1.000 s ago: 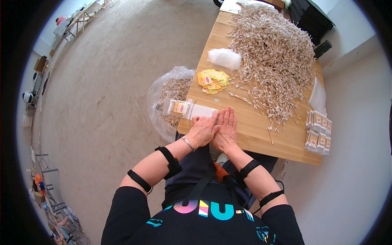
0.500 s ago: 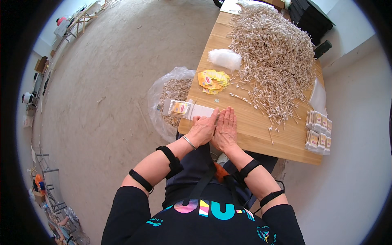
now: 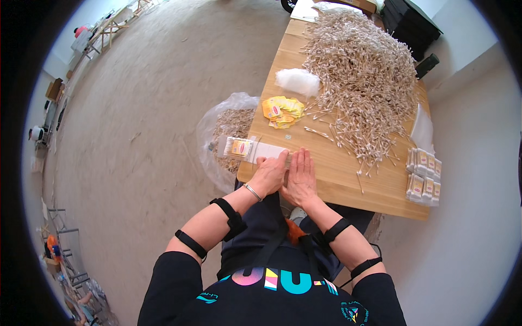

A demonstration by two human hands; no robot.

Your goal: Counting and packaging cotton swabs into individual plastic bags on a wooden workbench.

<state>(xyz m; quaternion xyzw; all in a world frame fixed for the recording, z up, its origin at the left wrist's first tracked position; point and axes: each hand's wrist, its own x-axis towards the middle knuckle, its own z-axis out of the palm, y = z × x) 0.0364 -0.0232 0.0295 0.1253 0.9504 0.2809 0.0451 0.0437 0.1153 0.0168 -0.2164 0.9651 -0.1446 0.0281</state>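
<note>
At the near edge of the table, a small row of cotton swabs (image 3: 288, 161) sits between my two hands. My left hand (image 3: 269, 175) is closed, with its fingertips against the swabs and its thumb by a white flat strip (image 3: 267, 151). Stretched out straight, the fingers of my right hand (image 3: 300, 176) lie together along the other side of the swabs. At the strip's left end rests a clear packet of cotton swabs (image 3: 237, 148) with an orange-yellow card, jutting past the table's edge. My hands partly hide the swabs between them.
A large heap of loose cotton swabs (image 3: 361, 76) covers the far right of the wooden table (image 3: 337, 187). Yellow cards (image 3: 283, 111) and clear plastic bags (image 3: 298, 82) lie left of it. Filled packets (image 3: 423, 176) are stacked at right. A plastic sack (image 3: 231, 127) of swabs stands beside the table.
Both hands stay together around the row of swabs, with barely any movement. The whole view has shifted slightly.
</note>
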